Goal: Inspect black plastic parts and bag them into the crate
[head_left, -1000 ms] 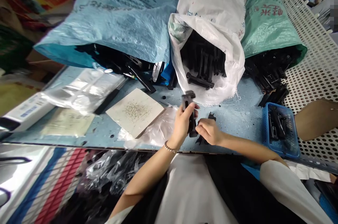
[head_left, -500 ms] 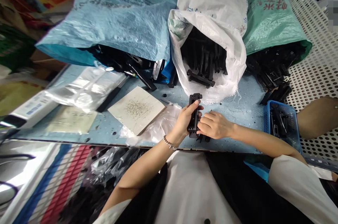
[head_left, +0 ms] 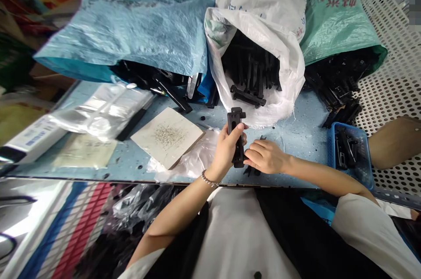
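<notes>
My left hand point(head_left: 224, 149) is wrapped round a long black plastic part point(head_left: 235, 116), held nearly upright over the front of the table. The part has a slot down its middle and a small knob at its upper right. Close on its right, my right hand point(head_left: 265, 156) is closed, with bent fingertips at the part's lower end. What those fingertips pinch is hidden. Small black pieces point(head_left: 247, 170) lie on the table below and beside the right hand. Behind the hands, a white woven sack point(head_left: 259, 20) lies open with several similar black parts point(head_left: 251, 75) inside.
A blue sack point(head_left: 141, 24) and a green sack point(head_left: 338, 20) also spill black parts. At right stands a blue basket point(head_left: 330, 152) of parts beside another person's arm point(head_left: 394, 143). Left are a white square board point(head_left: 158, 152) with grit and clear plastic bags point(head_left: 101, 108).
The black part in my left hand has moved slightly up and left and turned its slotted face more toward me. My right hand stays close to its lower end. The view has shifted slightly.
</notes>
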The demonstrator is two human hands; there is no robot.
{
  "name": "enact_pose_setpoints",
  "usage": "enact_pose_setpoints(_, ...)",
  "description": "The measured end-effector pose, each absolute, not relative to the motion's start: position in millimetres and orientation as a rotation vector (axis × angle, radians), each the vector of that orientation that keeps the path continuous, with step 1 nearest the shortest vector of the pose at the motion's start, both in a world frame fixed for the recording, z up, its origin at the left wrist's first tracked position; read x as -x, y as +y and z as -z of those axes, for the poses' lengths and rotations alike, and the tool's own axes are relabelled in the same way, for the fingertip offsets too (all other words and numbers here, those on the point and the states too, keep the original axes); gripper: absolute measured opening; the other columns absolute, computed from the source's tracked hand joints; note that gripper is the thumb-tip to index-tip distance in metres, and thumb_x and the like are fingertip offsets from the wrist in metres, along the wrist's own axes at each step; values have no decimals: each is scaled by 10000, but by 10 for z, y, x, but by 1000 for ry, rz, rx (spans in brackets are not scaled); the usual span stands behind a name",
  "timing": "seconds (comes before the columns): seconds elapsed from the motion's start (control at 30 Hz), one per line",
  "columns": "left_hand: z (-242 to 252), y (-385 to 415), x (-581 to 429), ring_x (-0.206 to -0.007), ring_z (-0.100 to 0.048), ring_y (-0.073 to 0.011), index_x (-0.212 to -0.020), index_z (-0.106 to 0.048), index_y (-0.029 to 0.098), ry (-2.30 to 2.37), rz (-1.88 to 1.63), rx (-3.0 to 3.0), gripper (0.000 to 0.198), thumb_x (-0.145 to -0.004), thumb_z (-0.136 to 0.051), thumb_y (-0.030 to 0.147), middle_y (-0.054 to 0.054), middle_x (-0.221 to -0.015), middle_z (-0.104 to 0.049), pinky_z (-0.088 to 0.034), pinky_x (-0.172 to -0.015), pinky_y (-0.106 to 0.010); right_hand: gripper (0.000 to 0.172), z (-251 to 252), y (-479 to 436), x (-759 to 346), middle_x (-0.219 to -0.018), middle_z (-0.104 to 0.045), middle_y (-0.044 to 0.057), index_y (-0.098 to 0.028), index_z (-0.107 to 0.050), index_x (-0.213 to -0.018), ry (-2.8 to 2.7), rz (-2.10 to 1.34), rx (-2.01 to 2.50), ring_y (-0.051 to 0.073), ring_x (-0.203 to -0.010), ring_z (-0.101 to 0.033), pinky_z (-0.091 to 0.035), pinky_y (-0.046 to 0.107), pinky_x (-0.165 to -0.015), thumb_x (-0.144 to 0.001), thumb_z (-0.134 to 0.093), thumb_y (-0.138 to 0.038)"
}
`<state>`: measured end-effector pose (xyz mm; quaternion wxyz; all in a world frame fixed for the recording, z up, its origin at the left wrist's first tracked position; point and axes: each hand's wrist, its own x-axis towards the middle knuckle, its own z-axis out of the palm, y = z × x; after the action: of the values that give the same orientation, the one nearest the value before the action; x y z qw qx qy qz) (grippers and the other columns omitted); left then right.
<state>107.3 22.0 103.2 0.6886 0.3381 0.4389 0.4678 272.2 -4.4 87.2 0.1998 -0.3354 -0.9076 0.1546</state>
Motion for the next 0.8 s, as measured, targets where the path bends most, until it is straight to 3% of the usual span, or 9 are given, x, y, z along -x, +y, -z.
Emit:
enact_pose_setpoints(0.13, -883, 154, -1046, -612, -555, -106, -1010, -523, 221, 1085, -1183, -849, 512, -723, -853, 487, 49, -734, -581, -464, -599, -234, 333, -721, -77, -2703, -767, -606, 27, -229, -557, -862, -2363, -654, 1056, 172, -668, -546, -452, 329, -624, -1100, -337, -307)
enact_pose_setpoints(0.23, -678, 186, -943, -709, -638, -141, -1078, -473, 245, 1117, -1182, -767, 505, -776, -791, 495, 19, -869, -648, -514, -662, -266, 304, -637, 195, -2810, -798, -626, 30, -228, -585, -898, -2433, -630, 1114, 183, -700, -569, -456, 330, -619, -1093, -386, -349)
enact_pose_setpoints(0.37, -234, 183, -927, -806, -643, -203, -950, -570, 200, 1232, -935, -938, 339, -854, -660, 512, -34, -878, -654, -531, -743, -338, 182, -448, 915, -2969, -1133, -655, 159, -167, -623, -1130, -2247, -297, 1596, 296, -1048, -604, -516, 427, -823, -1049, -483, -251)
enact_pose_setpoints(0.43, -14, 126, -1003, -959, -636, -263, -869, -621, 185, 1318, -873, -1234, 303, -846, -671, 483, -81, -946, -651, -527, -892, -413, 249, -336, 1269, -3010, -1298, -590, 234, -120, -598, -1227, -2140, -213, 1810, 363, -1193, -542, -489, 504, -933, -989, -578, -192)
enact_pose_setpoints(0.53, 181, 49, -1095, -1207, -561, -349, -1018, -686, 178, 1400, -886, -1664, 297, -879, -667, 439, -167, -1224, -625, -420, -1098, -544, 219, -243, 1596, -3037, -1290, -582, 250, -101, -615, -1154, -2005, -316, 1924, 383, -1272, -477, -411, 551, -1048, -941, -628, -153)
enact_pose_setpoints(0.63, 165, 99, -1066, -1279, -519, -368, -1235, -661, 193, 1428, -912, -1787, 409, -936, -608, 468, -191, -1339, -595, -355, -1144, -599, 90, -270, 1587, -3036, -1122, -637, 179, -142, -620, -995, -1762, -678, 1930, 327, -1168, -541, -437, 493, -1005, -961, -593, -221)
enact_pose_setpoints(0.7, 56, 208, -1024, -1321, -499, -342, -1330, -614, 207, 1384, -993, -1660, 516, -940, -590, 545, -181, -1400, -571, -353, -1162, -561, 197, -317, 1390, -3010, -958, -654, 109, -166, -609, -936, -1674, -880, 1902, 264, -972, -612, -499, 416, -861, -1001, -530, -334)
enact_pose_setpoints(0.8, -195, 383, -1036, -1270, -567, -279, -1397, -547, 245, 1111, -1172, -1188, 690, -880, -586, 701, -142, -1391, -588, -462, -1074, -454, 383, -395, 912, -2949, -846, -656, 48, -186, -619, -962, -1634, -1277, 1624, 202, -779, -629, -509, 334, -685, -1018, -462, -530)
